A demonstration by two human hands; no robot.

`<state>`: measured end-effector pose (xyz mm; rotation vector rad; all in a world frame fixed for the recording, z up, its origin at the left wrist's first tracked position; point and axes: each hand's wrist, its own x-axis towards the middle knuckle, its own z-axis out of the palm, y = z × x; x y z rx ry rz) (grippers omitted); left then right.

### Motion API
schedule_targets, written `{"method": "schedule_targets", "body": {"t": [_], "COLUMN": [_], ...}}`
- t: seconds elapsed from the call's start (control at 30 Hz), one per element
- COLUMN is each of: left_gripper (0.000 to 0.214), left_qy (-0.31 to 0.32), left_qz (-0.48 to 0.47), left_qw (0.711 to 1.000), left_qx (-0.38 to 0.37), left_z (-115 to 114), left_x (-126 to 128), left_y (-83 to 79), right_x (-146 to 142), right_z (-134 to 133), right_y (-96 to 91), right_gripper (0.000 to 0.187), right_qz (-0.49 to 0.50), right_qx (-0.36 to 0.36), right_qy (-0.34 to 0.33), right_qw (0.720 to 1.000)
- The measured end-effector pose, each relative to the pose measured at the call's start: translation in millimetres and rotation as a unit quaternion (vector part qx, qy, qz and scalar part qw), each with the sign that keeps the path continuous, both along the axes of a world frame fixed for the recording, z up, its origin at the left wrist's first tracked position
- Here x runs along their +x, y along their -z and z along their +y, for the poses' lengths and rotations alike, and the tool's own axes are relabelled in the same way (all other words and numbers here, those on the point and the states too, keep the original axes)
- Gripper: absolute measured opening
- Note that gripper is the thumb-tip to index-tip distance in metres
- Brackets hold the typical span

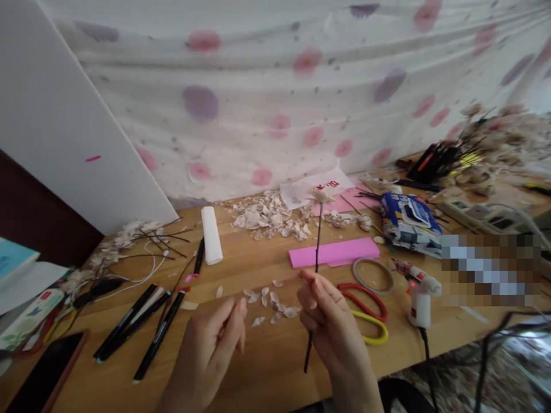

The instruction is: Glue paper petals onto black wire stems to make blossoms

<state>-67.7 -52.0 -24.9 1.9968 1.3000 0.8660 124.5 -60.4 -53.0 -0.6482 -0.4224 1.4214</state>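
Note:
Upright in my right hand (327, 324) is a handmade flower (319, 198) with pale petals on a thin dark stem. My thumb and fingers pinch the stem midway, and its lower end shows below the hand. My left hand (215, 338) is closed to the left of it, thumb against fingers; whether anything small is between them is hidden. Several loose translucent petals (275, 304) lie on the wooden table (267, 373) between and beyond my hands. Near my right hand lie scissors with red and yellow handles (370, 312).
A glue gun (419, 295) stands at the right with a red light showing. Beside it are a tape roll (373, 275) and a wipes pack (411, 221). Folded pink paper (336, 252) and a petal heap (271, 215) lie behind. Black markers (159, 335) and a phone (45, 373) are at left.

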Motion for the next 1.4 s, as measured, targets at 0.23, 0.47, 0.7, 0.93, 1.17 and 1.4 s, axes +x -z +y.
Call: {"method": "schedule_targets", "body": {"t": [0.23,0.47,0.7,0.93,1.17,1.4], "left_gripper": [0.012,0.015,0.019,0.027,0.027,0.028], "left_qy": [-0.119,-0.106,-0.124,-0.137,-0.190,-0.088], "left_qz": [-0.217,-0.291,-0.232,-0.034,-0.266,-0.260], "left_qw": [0.969,0.951,0.961,0.942,0.939,0.962], "left_qx": [-0.025,0.010,0.084,0.305,0.105,-0.007], "left_z": [-24.6,-21.1,-18.0,-18.3,-24.4,-24.5], "left_x": [23.5,44.5,40.6,35.0,21.4,45.9], "left_y": [15.2,2.5,10.0,12.7,21.0,21.0], "right_x": [-6.1,-17.5,-20.3,-22.3,-1.2,-4.2], "right_z": [-14.3,-26.2,-25.9,-23.2,-12.7,-10.4], "right_y": [2.6,2.4,-1.6,4.7,-0.8,-1.1], "right_gripper": [0.027,0.028,0.026,0.028,0.043,0.057], "right_qz": [-0.013,-0.018,-0.057,-0.088,0.182,0.298], "right_qx": [-0.008,-0.001,-0.016,-0.030,0.052,0.102], "right_qy": [-0.063,-0.142,-0.146,-0.086,-0.102,-0.169], "right_qw": [0.998,0.990,0.988,0.992,0.977,0.934]}}
